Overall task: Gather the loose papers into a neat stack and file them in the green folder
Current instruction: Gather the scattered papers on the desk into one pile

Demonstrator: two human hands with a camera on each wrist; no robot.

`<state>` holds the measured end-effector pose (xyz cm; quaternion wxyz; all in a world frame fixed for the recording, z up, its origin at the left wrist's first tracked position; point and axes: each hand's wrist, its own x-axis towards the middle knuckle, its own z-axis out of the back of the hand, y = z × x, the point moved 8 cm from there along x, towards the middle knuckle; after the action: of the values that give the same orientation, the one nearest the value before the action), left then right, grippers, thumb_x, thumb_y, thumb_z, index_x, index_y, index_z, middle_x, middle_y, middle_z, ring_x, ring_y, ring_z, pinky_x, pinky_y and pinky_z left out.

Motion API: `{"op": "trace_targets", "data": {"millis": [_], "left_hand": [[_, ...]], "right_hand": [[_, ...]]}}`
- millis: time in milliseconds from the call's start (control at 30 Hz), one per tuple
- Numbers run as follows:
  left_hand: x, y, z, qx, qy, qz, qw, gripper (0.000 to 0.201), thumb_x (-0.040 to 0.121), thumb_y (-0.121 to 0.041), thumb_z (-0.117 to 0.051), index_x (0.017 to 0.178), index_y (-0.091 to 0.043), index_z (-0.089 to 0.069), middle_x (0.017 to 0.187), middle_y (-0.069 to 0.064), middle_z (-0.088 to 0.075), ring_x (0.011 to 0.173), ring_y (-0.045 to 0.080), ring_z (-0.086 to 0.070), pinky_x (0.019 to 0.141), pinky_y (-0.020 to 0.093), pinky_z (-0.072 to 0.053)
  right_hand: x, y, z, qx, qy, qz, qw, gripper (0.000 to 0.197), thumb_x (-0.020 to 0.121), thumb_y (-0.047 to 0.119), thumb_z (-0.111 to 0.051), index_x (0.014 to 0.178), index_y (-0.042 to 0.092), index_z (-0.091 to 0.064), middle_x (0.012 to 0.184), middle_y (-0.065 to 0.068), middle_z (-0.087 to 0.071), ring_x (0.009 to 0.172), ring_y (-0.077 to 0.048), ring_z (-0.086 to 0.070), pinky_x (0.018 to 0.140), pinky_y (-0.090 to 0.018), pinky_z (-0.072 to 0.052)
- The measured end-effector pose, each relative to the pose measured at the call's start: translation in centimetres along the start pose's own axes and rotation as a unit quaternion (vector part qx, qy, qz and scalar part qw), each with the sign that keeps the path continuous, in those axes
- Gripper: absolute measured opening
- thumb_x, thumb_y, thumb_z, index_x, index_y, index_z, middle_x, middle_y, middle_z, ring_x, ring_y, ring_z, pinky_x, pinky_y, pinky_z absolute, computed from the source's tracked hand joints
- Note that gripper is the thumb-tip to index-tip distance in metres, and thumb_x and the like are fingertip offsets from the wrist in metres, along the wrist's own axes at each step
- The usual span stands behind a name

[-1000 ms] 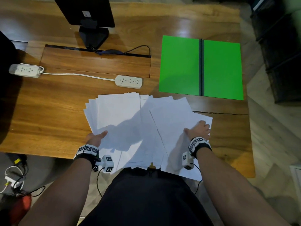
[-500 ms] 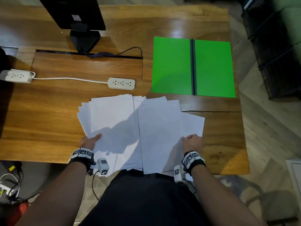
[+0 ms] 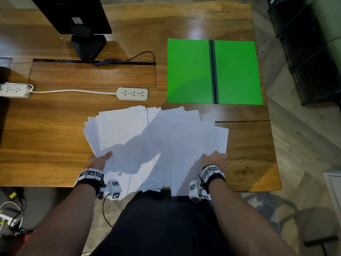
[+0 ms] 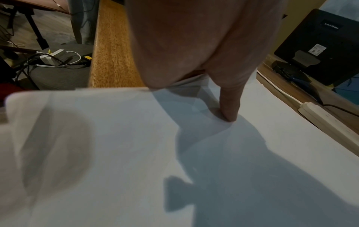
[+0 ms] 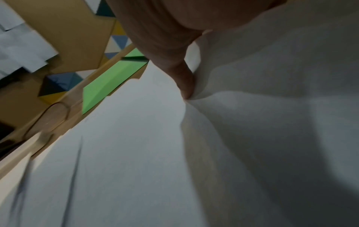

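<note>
Several white papers [image 3: 129,133] lie fanned out on the near part of the wooden table [image 3: 46,145], their near ends hanging over its front edge. My left hand [image 3: 100,159] holds the fan's left side, thumb [image 4: 229,113] pressed on the top sheet [image 4: 252,153] and fingers hidden beneath. On the right side my right hand [image 3: 215,159] pinches the sheets, and the paper [image 5: 126,138] buckles at the thumb [image 5: 186,86]. The green folder [image 3: 190,71] lies open and flat behind the papers to the right, showing in the right wrist view as a green folder strip [image 5: 108,86].
A white power strip [image 3: 132,93] with its cable lies just behind the papers, and a second strip [image 3: 13,90] sits at the left edge. A black monitor [image 3: 73,13] stands at the back left. The table ends close to the folder's right side.
The right-hand sheets have swung straighter and closer to the left pile. My right hand has drawn back toward the front edge. The left hand has barely moved.
</note>
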<state>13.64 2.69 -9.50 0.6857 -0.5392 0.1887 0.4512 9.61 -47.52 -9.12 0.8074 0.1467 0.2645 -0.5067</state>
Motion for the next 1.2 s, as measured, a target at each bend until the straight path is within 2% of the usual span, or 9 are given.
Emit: {"op": "trace_targets", "data": {"millis": [133,333,533,667,767,867,933,1067,1200], "left_hand": [[0.1,0.3,0.0,-0.005,0.000,0.009,1.000,0.054,0.092,-0.025,-0.078,0.135,0.002,-0.060,0.133,0.019,-0.067,0.117,0.043,-0.065,0.104,0.053,-0.050],[0.3,0.2,0.3,-0.006,-0.018,0.015,1.000,0.061,0.087,-0.028,-0.083,0.137,0.000,-0.062,0.134,0.024,-0.068,0.119,0.047,-0.066,0.106,0.059,-0.050],[0.6,0.6,0.4,-0.001,-0.026,0.018,0.999,0.060,0.087,-0.028,-0.083,0.137,-0.001,-0.062,0.133,0.022,-0.069,0.119,0.046,-0.066,0.107,0.059,-0.050],[0.8,0.7,0.4,-0.001,-0.025,0.018,1.000,0.058,0.088,-0.028,-0.082,0.136,-0.001,-0.064,0.133,0.022,-0.069,0.119,0.046,-0.066,0.107,0.058,-0.050],[0.8,0.5,0.4,0.004,-0.027,0.017,0.999,0.057,0.089,-0.027,-0.081,0.136,0.000,-0.063,0.132,0.023,-0.068,0.120,0.046,-0.065,0.106,0.056,-0.050],[0.9,0.5,0.4,0.001,-0.023,0.015,1.000,0.056,0.088,-0.028,-0.083,0.133,0.000,-0.064,0.130,0.023,-0.069,0.117,0.046,-0.067,0.105,0.057,-0.051],[1.2,0.6,0.4,-0.002,-0.025,0.013,1.000,0.054,0.088,-0.026,-0.082,0.132,0.001,-0.065,0.129,0.023,-0.070,0.117,0.046,-0.067,0.103,0.055,-0.051],[1.5,0.8,0.3,-0.009,-0.020,0.011,1.000,0.055,0.088,-0.026,-0.082,0.132,0.002,-0.065,0.131,0.025,-0.069,0.117,0.047,-0.067,0.104,0.055,-0.051],[1.0,0.3,0.1,0.001,-0.020,0.004,1.000,0.051,0.092,-0.021,-0.078,0.133,0.006,-0.062,0.135,0.028,-0.066,0.122,0.048,-0.064,0.104,0.051,-0.049]], "right_hand": [[0.3,-3.0,0.9,0.084,-0.010,-0.062,0.994,0.085,0.074,0.039,-0.083,0.142,0.008,-0.044,0.155,-0.023,-0.028,0.137,-0.043,-0.037,0.102,-0.055,-0.044],[-0.3,-0.3,-0.5,0.154,0.006,-0.034,0.987,0.116,0.057,0.048,-0.093,0.148,0.009,-0.034,0.151,-0.019,-0.048,0.139,-0.041,-0.045,0.108,-0.061,-0.041],[-2.2,3.8,-0.7,0.116,0.019,0.004,0.993,0.098,0.069,0.036,-0.090,0.146,0.007,-0.036,0.154,-0.018,-0.034,0.140,-0.037,-0.036,0.105,-0.057,-0.042],[-2.8,5.5,-0.8,0.137,0.021,0.021,0.990,0.086,0.076,0.015,-0.084,0.144,0.005,-0.034,0.147,-0.018,-0.037,0.133,-0.035,-0.046,0.100,-0.051,-0.049],[-2.5,5.7,-0.9,0.120,0.012,0.019,0.992,0.081,0.077,0.017,-0.079,0.145,0.006,-0.037,0.145,-0.015,-0.048,0.132,-0.034,-0.050,0.105,-0.052,-0.046],[-2.1,5.6,-0.9,0.086,0.012,0.033,0.996,0.051,0.075,0.022,-0.072,0.123,0.011,-0.059,0.128,-0.010,-0.064,0.122,-0.034,-0.057,0.104,-0.050,-0.045],[-2.1,5.8,-1.0,0.064,0.024,0.044,0.997,0.034,0.075,0.023,-0.069,0.107,0.014,-0.067,0.126,-0.008,-0.062,0.118,-0.033,-0.056,0.102,-0.050,-0.046],[-2.6,6.9,-1.6,0.066,0.021,0.063,0.996,0.048,0.080,0.013,-0.073,0.126,0.010,-0.058,0.139,-0.013,-0.038,0.125,-0.034,-0.044,0.093,-0.049,-0.052],[-3.2,7.6,-2.2,0.024,0.007,0.100,0.995,0.062,0.083,0.012,-0.072,0.138,0.009,-0.045,0.140,-0.014,-0.039,0.124,-0.033,-0.050,0.093,-0.046,-0.051]]}}
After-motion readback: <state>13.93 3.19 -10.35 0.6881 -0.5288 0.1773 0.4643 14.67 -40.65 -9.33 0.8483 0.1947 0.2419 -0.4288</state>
